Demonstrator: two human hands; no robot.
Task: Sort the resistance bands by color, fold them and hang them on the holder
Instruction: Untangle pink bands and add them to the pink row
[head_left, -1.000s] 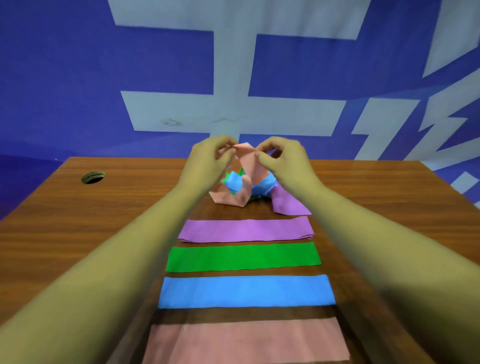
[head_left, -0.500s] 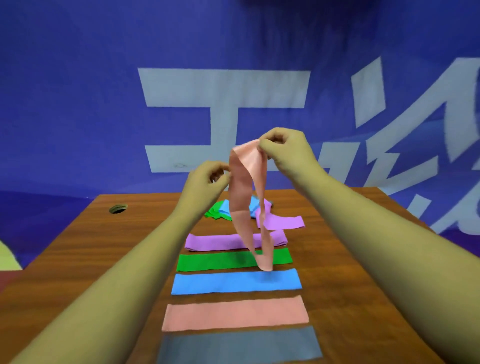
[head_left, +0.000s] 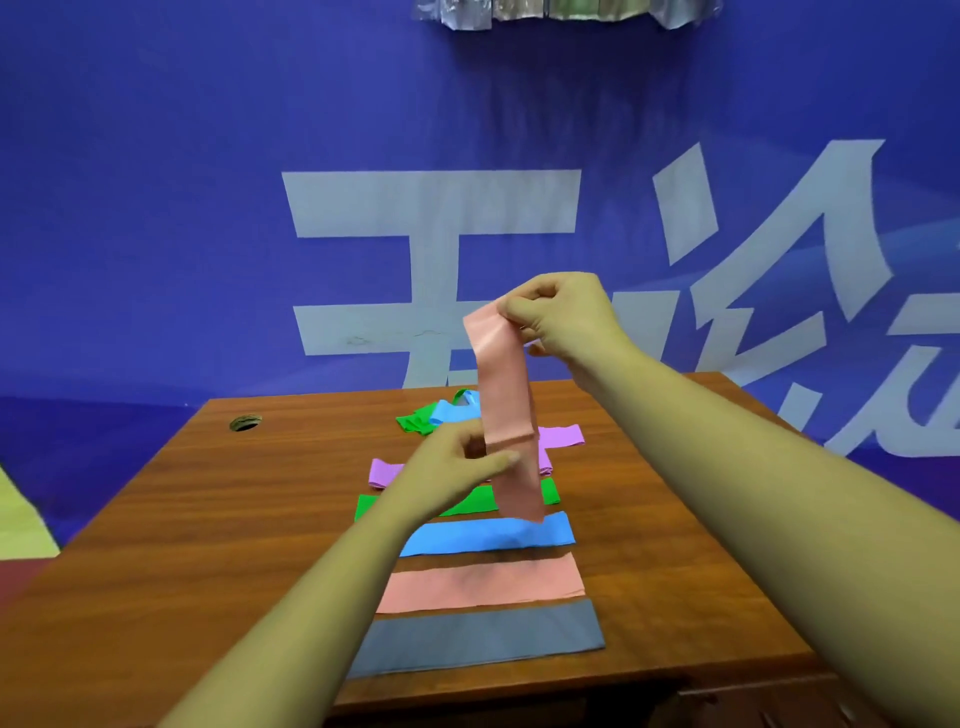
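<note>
Right hand (head_left: 561, 317) pinches the top of the hanging pink band (head_left: 501, 395), long axis vertical; left hand (head_left: 452, 470), lower and nearer, seems to pinch its crease, fingers partly hidden. Its flat pink match (head_left: 483, 584) lies nearer on the table (head_left: 208, 519).

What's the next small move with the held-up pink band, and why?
Probably lower the hanging pink resistance band onto the flat pink band on the wooden table: right hand pinches its top end, left hand its mid crease, and that matching strip lies between the blue band and the grey band.
</note>
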